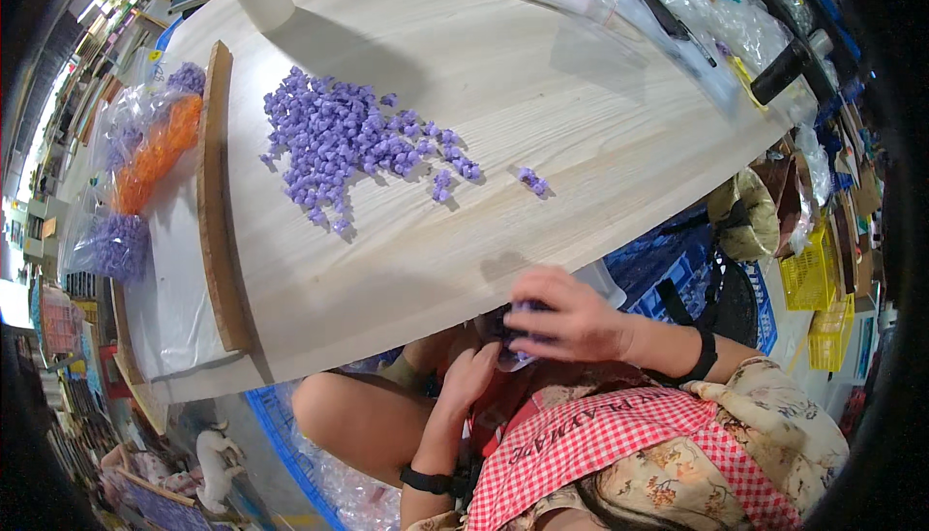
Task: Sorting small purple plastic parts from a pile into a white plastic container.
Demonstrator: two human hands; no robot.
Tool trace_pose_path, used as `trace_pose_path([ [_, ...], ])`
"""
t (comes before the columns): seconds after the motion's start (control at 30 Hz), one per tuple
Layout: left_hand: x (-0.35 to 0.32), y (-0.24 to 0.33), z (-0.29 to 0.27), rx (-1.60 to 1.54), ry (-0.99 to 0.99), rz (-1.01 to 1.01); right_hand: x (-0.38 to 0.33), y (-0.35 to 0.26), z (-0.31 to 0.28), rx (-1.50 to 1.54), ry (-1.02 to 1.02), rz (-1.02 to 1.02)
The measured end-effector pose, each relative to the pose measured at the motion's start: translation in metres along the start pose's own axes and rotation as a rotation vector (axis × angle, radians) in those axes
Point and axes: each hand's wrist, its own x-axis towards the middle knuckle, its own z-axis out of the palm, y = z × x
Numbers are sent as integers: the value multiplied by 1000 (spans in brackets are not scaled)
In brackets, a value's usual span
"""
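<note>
Beads, or small purple pieces much like them, are what I judge the work turns on: a loose heap of purple pieces (353, 139) lies on the pale wooden table (542, 95), well beyond my hands, with a few stragglers (533, 181) off to its right. My right hand (571, 318) is curled just below the table's near edge, its fingers closed around a small clear bag (513, 342) with purple showing inside. My left hand (471, 371) sits just under and to the left of that grip, fingers bent against the bag's lower part; whether it pinches the film or only steadies it I cannot tell.

I take the pieces to be very light and hard, apt to roll and scatter if nudged. The bag looks thin, soft and slippery, so it would sag and spill unless held near its mouth. I would pinch the film at the rim with the upper hand and cup the bottom from below, never squeezing the filled middle.

Left of the heap, beyond the table's edge board, lie bags of orange and purple pieces (145, 158).
</note>
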Motion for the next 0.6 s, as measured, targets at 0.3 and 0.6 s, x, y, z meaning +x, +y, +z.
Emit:
trace_pose_path([
  [0.3, -17, 3, -8, -78, 121, -79, 85, 42, -41, -206, -30, -87],
  [0.6, -16, 7, -10, -70, 123, -16, 138, 100, -35, -102, -241, 106],
])
